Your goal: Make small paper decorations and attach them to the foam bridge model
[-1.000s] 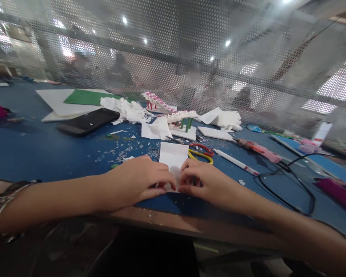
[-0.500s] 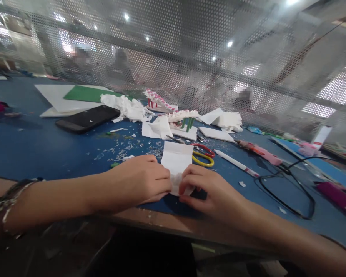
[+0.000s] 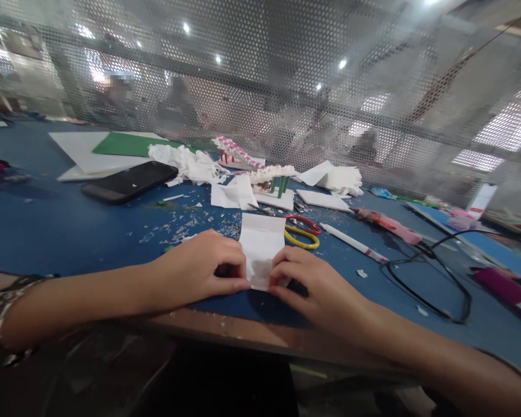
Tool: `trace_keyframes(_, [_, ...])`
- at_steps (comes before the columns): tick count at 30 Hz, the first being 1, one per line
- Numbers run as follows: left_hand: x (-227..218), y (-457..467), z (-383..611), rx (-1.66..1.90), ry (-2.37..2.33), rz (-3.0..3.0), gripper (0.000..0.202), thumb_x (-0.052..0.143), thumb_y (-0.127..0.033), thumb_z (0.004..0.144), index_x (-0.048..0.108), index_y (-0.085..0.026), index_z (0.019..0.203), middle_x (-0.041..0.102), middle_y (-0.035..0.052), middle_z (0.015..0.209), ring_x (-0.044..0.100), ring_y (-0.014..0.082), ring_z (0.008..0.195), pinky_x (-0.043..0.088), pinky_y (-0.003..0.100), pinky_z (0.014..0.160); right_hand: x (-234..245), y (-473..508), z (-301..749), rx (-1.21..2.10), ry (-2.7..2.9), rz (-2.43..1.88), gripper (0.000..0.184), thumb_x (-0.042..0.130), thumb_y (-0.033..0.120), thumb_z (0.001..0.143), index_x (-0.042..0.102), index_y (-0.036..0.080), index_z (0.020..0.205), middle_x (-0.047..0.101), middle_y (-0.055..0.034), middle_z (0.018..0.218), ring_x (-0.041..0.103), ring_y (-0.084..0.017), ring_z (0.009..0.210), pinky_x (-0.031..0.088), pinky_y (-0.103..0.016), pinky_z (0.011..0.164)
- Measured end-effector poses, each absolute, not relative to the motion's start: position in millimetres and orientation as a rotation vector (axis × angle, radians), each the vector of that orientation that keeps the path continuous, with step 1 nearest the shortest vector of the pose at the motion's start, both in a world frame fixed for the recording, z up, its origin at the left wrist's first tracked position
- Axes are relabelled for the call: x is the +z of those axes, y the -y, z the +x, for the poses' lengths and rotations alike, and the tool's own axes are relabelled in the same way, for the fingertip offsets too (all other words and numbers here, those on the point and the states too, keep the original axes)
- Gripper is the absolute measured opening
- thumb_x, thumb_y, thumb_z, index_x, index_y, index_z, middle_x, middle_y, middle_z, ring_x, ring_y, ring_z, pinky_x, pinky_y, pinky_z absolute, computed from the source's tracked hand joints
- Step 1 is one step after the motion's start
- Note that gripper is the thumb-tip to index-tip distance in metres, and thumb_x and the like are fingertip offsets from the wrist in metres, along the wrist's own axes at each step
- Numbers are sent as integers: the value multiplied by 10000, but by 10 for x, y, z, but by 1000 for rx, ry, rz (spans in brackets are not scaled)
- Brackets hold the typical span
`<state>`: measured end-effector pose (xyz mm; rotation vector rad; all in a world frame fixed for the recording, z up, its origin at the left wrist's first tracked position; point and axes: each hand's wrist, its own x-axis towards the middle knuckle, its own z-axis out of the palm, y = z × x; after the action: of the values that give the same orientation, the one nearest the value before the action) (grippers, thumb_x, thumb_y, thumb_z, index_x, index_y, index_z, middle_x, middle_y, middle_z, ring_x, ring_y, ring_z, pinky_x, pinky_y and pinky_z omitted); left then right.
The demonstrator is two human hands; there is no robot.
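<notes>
A small piece of white paper [image 3: 261,243], creased across, lies near the table's front edge between my hands. My left hand [image 3: 215,263] pinches its lower left corner between thumb and fingertips. At the lower right corner, my right hand [image 3: 301,277] grips the paper in the same way, fingers curled. Just behind the paper are scissors [image 3: 304,238] with one red and one yellow handle loop, partly covered by it. A white pen [image 3: 351,241] lies to the right of them.
Behind stand two small paper models on posts, one with green posts [image 3: 280,185]. A black phone [image 3: 129,182] and crumpled white tissue [image 3: 186,162] lie left. Rightward are a pink glue gun [image 3: 388,225] and its black cable [image 3: 469,298]. Paper scraps [image 3: 182,223] litter the blue table.
My left hand's fingers have shifted, its thumb and fingertips now showing at the paper's corner. The paper's lower part looks flatter. My right hand keeps its grip.
</notes>
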<state>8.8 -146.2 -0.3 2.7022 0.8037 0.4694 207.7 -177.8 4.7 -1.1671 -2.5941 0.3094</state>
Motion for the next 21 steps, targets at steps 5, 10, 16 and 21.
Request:
trace_keyframes(5, [9,1442,144,431,-910,2640,201,539,-295,732,553,-155,588,533,-52,567,475,81,561,303,212,615,77,1766,2054,382,2553,-1242,70,512,131,717,571,142,681,532,-34,764,479,-115,703,389,-229,636])
trace_keyframes(10, [63,1399,149,304,-970,2523,204,565,-336,701,574,-159,598,527,-53,572,472,75,555,294,196,592,140,1724,2040,527,2542,-1340,61,526,154,705,575,138,672,522,-22,752,463,-91,630,373,-208,572])
trace_keyframes(16, [153,1355,158,137,-987,2502,181,568,-326,694,565,-167,608,446,-74,503,419,68,499,255,203,564,182,1632,2042,564,2594,-1334,57,559,184,676,551,145,636,479,5,695,442,-82,595,347,-199,539])
trace_keyframes(21, [114,1380,138,247,-773,2654,56,540,-242,745,570,-200,768,557,-61,691,491,85,638,254,230,683,141,1657,2071,533,2593,-1222,62,533,108,682,556,156,713,500,19,676,457,-75,592,359,-186,550])
